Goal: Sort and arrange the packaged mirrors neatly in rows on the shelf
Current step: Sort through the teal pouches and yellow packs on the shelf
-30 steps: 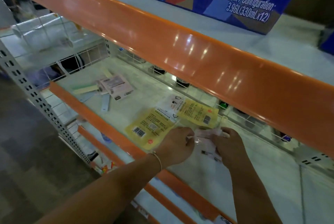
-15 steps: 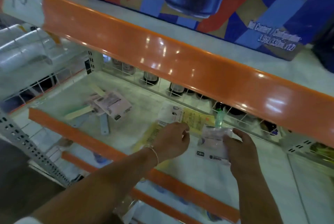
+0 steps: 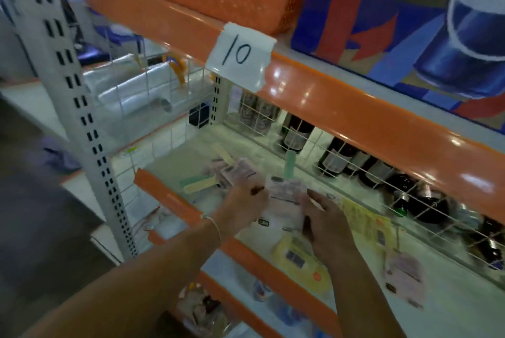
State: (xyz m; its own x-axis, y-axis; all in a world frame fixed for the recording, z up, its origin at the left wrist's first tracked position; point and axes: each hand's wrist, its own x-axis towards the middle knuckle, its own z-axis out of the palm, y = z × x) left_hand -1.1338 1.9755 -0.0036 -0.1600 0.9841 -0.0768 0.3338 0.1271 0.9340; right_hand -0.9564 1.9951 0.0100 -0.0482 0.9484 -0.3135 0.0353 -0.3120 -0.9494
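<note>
The packaged mirror [image 3: 285, 202], pink with a green handle pointing far, sits low over the shelf [image 3: 451, 307] between both hands, probably to be laid straight beside the others. The left hand [image 3: 243, 208] and right hand [image 3: 326, 224] pinch its two sides with curled fingers. Yellow packets [image 3: 366, 221] lie right, a loose pile [image 3: 232, 172] left; the wire grid [image 3: 355, 173] closes the far side.

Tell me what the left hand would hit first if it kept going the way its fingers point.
The left hand points up and right, toward the shelf back. It already touches the pink packaged mirror; past that, probably the green handle, then the wire grid. Depth is unclear.
</note>
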